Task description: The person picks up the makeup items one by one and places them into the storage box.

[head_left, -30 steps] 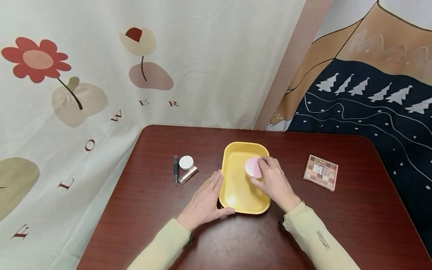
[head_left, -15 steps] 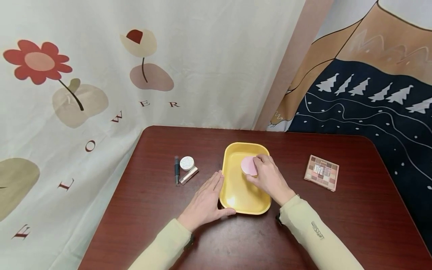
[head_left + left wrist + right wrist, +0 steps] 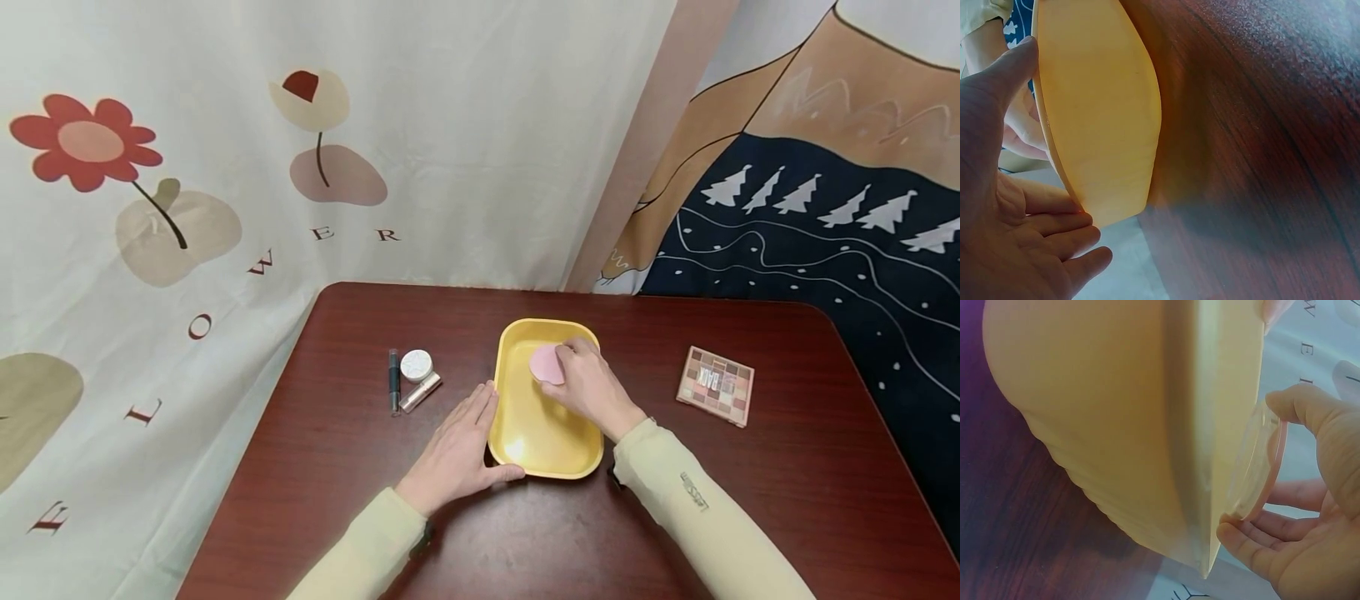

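A yellow tray [image 3: 536, 437] lies on the dark red table. Along its left side and near corner rests my left hand [image 3: 455, 454], its fingers straight and its thumb spread; the left wrist view shows the fingertips and thumb touching the tray's rim [image 3: 1063, 169]. My right hand [image 3: 592, 385] reaches over the tray and pinches a round pink compact [image 3: 546, 364] by its edge. In the right wrist view the compact has a clear body [image 3: 1246, 465] under a pink top, held between thumb and fingers just above the tray's rim.
To the left lie a dark pencil-like stick [image 3: 393, 382], a round white jar [image 3: 416, 365] and a silvery lipstick-like tube [image 3: 421, 392]. At right is an eyeshadow palette [image 3: 716, 386]. Printed curtains [image 3: 480, 167] hang behind the table's far edge.
My right hand has moved a little to the left over the tray, carrying the pink compact. My left hand stays at the tray's edge.
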Tool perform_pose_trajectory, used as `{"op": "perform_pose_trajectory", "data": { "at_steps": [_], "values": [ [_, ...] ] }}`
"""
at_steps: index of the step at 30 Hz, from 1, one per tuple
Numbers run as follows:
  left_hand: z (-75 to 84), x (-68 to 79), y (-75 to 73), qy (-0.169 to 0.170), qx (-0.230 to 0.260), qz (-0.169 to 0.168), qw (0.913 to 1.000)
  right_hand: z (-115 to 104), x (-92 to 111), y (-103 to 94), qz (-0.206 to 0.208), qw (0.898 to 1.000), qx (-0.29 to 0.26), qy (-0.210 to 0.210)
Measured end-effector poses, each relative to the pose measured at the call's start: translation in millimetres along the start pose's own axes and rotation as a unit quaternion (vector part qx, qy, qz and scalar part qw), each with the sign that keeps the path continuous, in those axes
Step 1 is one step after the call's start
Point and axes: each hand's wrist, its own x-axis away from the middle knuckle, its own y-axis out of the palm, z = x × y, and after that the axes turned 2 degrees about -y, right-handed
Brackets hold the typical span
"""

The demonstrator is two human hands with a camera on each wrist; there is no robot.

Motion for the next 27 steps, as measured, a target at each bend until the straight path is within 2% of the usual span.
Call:
{"op": "perform_pose_trajectory", "data": {
  "at_steps": [12,18,27],
  "values": [
    [0.2,0.5,0.0,0.004,0.000,0.000,1.0000,-1,-12,5.0,-0.031,0.999,0.014,0.003],
    [0.7,0.5,-1.4,0.005,0.000,0.001,1.0000,-2,-18,7.7,-0.036,0.999,0.025,-0.016],
    [0.7,0.5,-1.0,0.004,0.001,0.001,1.0000,-1,-27,6.2,-0.072,0.996,0.039,-0.023]
  ]
}}
